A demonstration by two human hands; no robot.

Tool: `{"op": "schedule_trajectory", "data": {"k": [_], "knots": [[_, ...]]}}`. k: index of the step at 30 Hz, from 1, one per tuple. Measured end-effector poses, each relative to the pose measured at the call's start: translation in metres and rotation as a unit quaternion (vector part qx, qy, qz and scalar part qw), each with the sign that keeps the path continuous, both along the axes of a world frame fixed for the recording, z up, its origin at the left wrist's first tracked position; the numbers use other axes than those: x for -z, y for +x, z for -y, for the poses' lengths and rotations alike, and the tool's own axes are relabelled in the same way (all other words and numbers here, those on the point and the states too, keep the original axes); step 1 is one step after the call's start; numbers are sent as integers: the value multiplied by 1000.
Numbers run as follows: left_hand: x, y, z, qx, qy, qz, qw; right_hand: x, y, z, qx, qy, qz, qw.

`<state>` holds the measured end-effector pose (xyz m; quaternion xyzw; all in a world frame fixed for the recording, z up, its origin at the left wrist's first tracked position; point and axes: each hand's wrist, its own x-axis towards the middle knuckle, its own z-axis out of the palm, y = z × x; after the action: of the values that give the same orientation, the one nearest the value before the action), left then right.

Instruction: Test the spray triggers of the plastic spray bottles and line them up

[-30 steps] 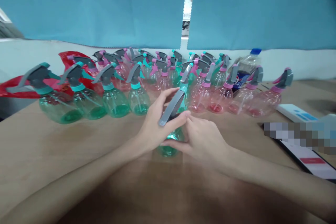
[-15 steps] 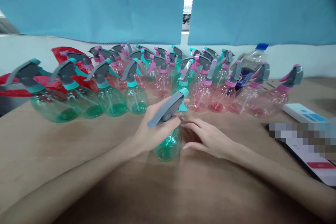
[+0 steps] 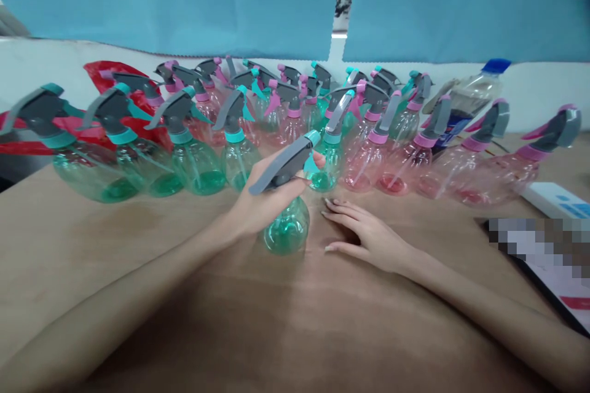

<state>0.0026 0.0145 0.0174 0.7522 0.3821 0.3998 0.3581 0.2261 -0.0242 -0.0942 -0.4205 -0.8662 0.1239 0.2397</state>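
My left hand is wrapped round the neck of a green spray bottle, just below its grey and turquoise trigger head. The bottle's neck is hidden by my fingers. To its right, my right hand is low over the table with fingers apart, holding nothing. Beyond the held bottle is another green spray bottle. A row of green spray bottles stands on the left, and pink spray bottles stand on the right.
More spray bottles crowd the back of the wooden table. A red plastic bag lies behind the left row. At the back right stands a large clear bottle with a blue cap. A white box and a tablet-like device lie at right.
My left hand and its spray bottle have shifted slightly left and up in view. My right hand has come apart from the bottle, widening the gap between them. The camera view has shifted a little.
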Motion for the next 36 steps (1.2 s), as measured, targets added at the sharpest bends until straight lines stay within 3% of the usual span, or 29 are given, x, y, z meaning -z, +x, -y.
{"op": "schedule_trajectory", "data": {"k": [26, 36], "knots": [[3, -2, 21, 35, -31, -43, 998, -1, 0, -1, -5, -11, -2, 1000], [9, 5, 24, 41, -16, 1, 999, 0, 0, -1, 0, -6, 11, 1000]]}}
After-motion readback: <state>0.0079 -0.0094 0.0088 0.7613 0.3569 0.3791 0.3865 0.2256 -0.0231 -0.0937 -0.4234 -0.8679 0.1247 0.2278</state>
